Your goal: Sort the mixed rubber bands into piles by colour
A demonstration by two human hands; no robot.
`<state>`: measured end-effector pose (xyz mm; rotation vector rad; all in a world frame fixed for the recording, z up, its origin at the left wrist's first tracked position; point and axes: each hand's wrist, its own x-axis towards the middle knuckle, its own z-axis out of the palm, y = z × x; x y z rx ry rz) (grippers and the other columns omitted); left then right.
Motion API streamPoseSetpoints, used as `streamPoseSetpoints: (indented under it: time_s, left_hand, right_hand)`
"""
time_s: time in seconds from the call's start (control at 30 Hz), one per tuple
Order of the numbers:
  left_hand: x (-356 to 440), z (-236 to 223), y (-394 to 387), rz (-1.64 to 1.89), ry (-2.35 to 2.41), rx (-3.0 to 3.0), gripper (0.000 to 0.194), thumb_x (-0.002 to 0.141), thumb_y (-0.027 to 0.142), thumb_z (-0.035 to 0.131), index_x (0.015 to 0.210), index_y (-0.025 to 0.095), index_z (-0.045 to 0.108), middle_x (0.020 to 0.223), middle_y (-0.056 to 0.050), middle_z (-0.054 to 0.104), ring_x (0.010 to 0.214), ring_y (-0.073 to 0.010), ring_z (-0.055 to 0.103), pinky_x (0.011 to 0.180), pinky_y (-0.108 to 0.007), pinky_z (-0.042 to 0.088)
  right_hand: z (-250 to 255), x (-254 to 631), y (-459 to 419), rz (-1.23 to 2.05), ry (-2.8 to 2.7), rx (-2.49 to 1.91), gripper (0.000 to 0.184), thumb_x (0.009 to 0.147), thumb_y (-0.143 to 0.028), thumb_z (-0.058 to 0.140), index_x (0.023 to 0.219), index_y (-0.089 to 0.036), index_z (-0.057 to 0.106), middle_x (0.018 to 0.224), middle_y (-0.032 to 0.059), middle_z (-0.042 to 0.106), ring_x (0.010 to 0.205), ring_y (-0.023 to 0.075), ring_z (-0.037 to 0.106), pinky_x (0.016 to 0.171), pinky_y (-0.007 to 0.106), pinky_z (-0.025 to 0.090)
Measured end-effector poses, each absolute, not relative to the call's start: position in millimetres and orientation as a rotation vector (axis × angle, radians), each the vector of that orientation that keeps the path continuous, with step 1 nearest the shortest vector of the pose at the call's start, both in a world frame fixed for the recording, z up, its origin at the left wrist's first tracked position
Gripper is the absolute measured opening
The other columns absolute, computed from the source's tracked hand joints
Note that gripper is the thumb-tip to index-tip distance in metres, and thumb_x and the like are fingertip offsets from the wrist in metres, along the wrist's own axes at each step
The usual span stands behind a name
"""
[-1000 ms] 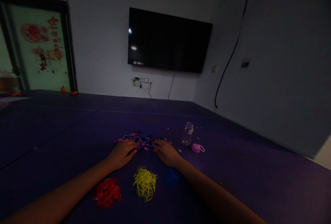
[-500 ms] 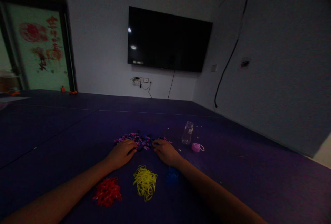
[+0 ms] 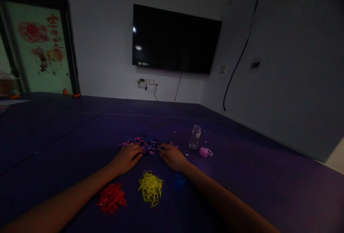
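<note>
A mixed pile of pink, purple and dark rubber bands point(image 3: 150, 147) lies on the purple surface. My left hand point(image 3: 129, 157) rests at its near left edge, fingers touching the bands and thumb apart from them. At the right part of the pile, my right hand point(image 3: 172, 156) has its fingers bent over some bands, and the fingertips are hard to make out. Nearer to me are a heap of red rubber bands point(image 3: 112, 198) and a heap of yellow rubber bands point(image 3: 151, 188). A dark blue heap point(image 3: 178, 181) sits beside my right wrist, dim and partly covered.
To the right of the pile stands a clear bottle point(image 3: 195, 138), with a pink lid with a loop point(image 3: 204, 152) next to it. Small white scraps dot the purple surface point(image 3: 80, 132). A television point(image 3: 176, 39) hangs on the far wall, and a black cable point(image 3: 239, 61) runs down the right wall.
The view has tilted very slightly. Both hands and the heaps of bands stay in nearly the same places.
</note>
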<state>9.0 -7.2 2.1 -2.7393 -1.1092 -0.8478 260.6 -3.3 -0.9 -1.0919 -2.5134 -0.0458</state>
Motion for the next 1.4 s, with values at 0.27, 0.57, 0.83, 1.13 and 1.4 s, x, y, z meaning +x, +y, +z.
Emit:
streamPoseSetpoints:
  time_s: [0.27,0.57,0.83,1.13,1.4]
  left_hand:
    - [8.3,1.7,-5.4,-0.839,-1.105,-2.747,0.019,0.088,0.018,0.045,0.097,0.018,0.062,0.097,-0.006,0.065,0.094,-0.0210,0.058,0.085,-0.035,0.045]
    - [9.2,3.0,-8.0,-0.846,-1.082,-2.729,0.018,0.088,0.017,0.045,0.095,0.018,0.062,0.097,-0.006,0.065,0.095,-0.0203,0.058,0.086,-0.034,0.045]
    - [9.4,2.1,-6.5,-0.840,-1.078,-2.725,0.018,0.087,0.016,0.046,0.096,0.018,0.062,0.096,-0.006,0.065,0.093,-0.0209,0.059,0.084,-0.035,0.045]
    - [9.2,1.3,-6.0,-0.795,-1.085,-2.717,0.016,0.086,0.014,0.047,0.092,0.018,0.061,0.092,-0.006,0.064,0.090,-0.0207,0.058,0.080,-0.033,0.045]
    - [9.8,2.4,-6.8,-0.803,-1.094,-2.720,0.015,0.087,0.016,0.046,0.091,0.017,0.061,0.091,-0.006,0.063,0.089,-0.0207,0.058,0.080,-0.034,0.045]
  right_hand:
    - [0.7,260.0,-4.8,-0.075,-2.517,-1.096,0.029,0.090,-0.018,0.043,0.111,-0.013,0.062,0.118,0.0120,0.059,0.111,0.0218,0.052,0.094,0.035,0.040]
    - [2.8,258.6,-7.7,-0.066,-2.491,-1.121,0.029,0.088,-0.016,0.043,0.112,-0.016,0.060,0.119,0.0115,0.058,0.109,0.0216,0.053,0.094,0.035,0.041]
    - [0.5,259.4,-6.6,-0.071,-2.395,-1.071,0.034,0.086,-0.012,0.044,0.116,-0.016,0.059,0.122,0.0110,0.057,0.111,0.0205,0.053,0.096,0.033,0.041]
    - [-9.9,266.0,4.2,0.040,-2.096,-1.033,0.034,0.078,-0.003,0.047,0.094,-0.020,0.071,0.099,0.0063,0.067,0.090,0.0165,0.062,0.081,0.028,0.050]
    - [-10.0,268.5,9.0,0.039,-1.947,-1.062,0.038,0.071,0.000,0.048,0.093,-0.020,0.071,0.093,0.0057,0.068,0.089,0.0179,0.062,0.082,0.031,0.049]
